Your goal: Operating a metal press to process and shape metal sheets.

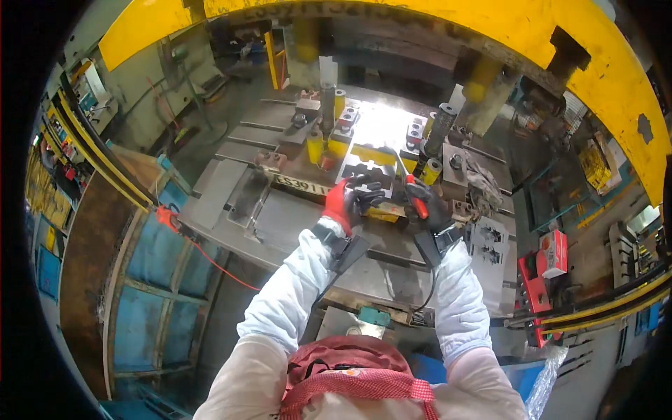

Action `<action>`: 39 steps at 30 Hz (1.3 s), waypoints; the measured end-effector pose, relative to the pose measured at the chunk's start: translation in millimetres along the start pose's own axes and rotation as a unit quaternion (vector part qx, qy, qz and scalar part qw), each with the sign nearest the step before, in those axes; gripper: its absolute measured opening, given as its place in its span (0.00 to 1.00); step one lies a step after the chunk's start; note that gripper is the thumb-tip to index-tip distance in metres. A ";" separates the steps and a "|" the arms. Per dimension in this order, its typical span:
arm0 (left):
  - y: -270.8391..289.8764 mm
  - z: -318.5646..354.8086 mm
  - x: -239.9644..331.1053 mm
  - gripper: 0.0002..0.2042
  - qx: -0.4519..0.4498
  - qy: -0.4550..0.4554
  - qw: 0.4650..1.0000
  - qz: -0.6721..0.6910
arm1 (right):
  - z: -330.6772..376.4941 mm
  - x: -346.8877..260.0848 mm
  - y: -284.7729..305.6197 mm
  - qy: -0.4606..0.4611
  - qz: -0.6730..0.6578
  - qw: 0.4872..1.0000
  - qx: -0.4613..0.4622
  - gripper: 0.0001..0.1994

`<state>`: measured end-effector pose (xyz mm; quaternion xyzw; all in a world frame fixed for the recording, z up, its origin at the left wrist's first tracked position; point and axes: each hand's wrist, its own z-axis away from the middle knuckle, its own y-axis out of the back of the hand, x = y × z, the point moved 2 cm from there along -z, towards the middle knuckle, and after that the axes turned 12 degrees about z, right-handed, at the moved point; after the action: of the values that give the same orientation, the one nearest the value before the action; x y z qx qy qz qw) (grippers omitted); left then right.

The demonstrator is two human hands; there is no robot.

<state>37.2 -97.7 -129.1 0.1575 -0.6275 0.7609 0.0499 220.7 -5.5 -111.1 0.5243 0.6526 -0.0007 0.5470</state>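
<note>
My left hand [352, 199], in a red glove with dark fingers, is open at the near edge of the die. Its fingers stretch to the right, and nothing shows in them. Just beyond them lies a flat pale metal sheet [344, 172] with dark cut-outs; whether they touch it I cannot tell. My right hand [435, 204], in a dark glove, is closed around a red-handled tool [420, 207]. Its thin pale shaft points away from me over the sheet's right side. The tip's exact shape is too small to make out.
Upright guide posts [441, 124] and yellow cylinders [315, 147] stand around the die. A yellow press frame [490, 35] arches overhead. Two cut metal pieces [491, 245] lie on the right plate. A red and white box [553, 253] sits far right. Striped bars flank both sides.
</note>
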 end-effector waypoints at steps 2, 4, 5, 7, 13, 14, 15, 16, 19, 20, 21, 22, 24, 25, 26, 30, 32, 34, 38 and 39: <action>1.7 -1.0 1.9 0.18 -0.035 -0.012 0.999 -0.009 | -4.7 -17.8 0.9 -0.023 -0.072 0.997 -0.010 0.16; -6.6 2.6 2.2 0.17 -0.029 -0.037 0.997 -0.065 | -10.9 -50.1 3.8 -0.256 -0.321 0.911 -0.031 0.16; -7.3 1.4 2.0 0.17 -0.058 -0.059 0.993 -0.084 | -13.5 -52.9 3.5 -0.246 -0.285 0.926 -0.023 0.16; -7.6 0.3 -3.2 0.17 -0.073 -0.090 0.981 -0.157 | -7.8 -62.2 7.1 -0.273 -0.264 0.924 -0.038 0.20; -0.2 -4.9 0.1 0.16 0.015 -0.040 0.999 -0.020 | 107.3 -111.8 -16.9 -0.272 -0.193 0.930 0.155 0.28; 0.4 -5.7 -0.7 0.16 0.016 -0.043 0.999 -0.017 | 138.9 -113.3 -25.0 -0.291 -0.179 0.923 0.174 0.28; 0.1 -6.9 -0.9 0.16 0.017 -0.046 0.999 -0.015 | 170.3 -114.6 -32.8 -0.311 -0.166 0.916 0.193 0.28; -1.1 -7.3 -0.7 0.16 0.018 -0.049 0.999 -0.012 | 204.1 -112.9 -42.6 -0.349 -0.232 0.889 0.184 0.25; -5.5 -5.7 -2.1 0.16 0.046 -0.046 0.998 0.001 | 294.8 -86.4 -72.4 -0.435 -0.255 0.847 0.171 0.26; -2.4 -8.1 -1.6 0.16 0.054 -0.050 0.997 0.005 | 316.7 -79.0 -82.2 -0.446 -0.276 0.830 0.189 0.25; -7.3 -3.7 -3.0 0.16 0.042 -0.042 0.998 -0.003 | 338.1 -71.2 -91.3 -0.459 -0.296 0.811 0.210 0.24; -6.3 -3.1 -2.4 0.16 0.038 -0.044 0.998 0.005 | 348.6 -68.9 -97.3 -0.470 -0.317 0.792 0.227 0.22; -9.2 -3.4 -4.1 0.16 0.032 -0.040 0.998 0.021 | 352.1 -74.6 -102.4 -0.484 -0.318 0.780 0.238 0.19; -9.8 -3.2 -5.2 0.16 0.041 -0.038 0.998 0.022 | 352.9 -77.7 -104.5 -0.491 -0.319 0.773 0.243 0.17; -1.1 -6.2 -3.9 0.16 -0.016 -0.063 0.998 -0.011 | 354.1 -77.5 -107.2 -0.490 -0.307 0.781 0.237 0.16; 6.9 -14.5 -2.9 0.16 -0.033 -0.058 0.998 0.016 | 355.6 -70.0 -109.8 -0.479 -0.294 0.796 0.222 0.13; 6.9 -15.2 -3.2 0.16 -0.029 -0.059 0.998 0.021 | 354.0 -72.4 -108.2 -0.486 -0.291 0.794 0.222 0.13; 3.9 -13.5 -4.5 0.16 -0.013 -0.053 0.998 0.014 | 351.8 -76.6 -104.8 -0.506 -0.274 0.786 0.227 0.12; -0.5 -12.1 -5.2 0.16 -0.018 -0.048 0.999 0.017 | 371.9 -51.5 -105.7 -0.471 -0.263 0.817 0.204 0.13; -0.2 -11.9 -5.1 0.15 -0.035 -0.064 0.997 0.000 | 375.0 -48.0 -105.1 -0.472 -0.240 0.826 0.196 0.13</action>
<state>40.0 -85.5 -132.5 0.2040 -0.6555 0.7270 0.0155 409.0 -301.0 -287.6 0.3831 0.4061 -0.5067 0.6569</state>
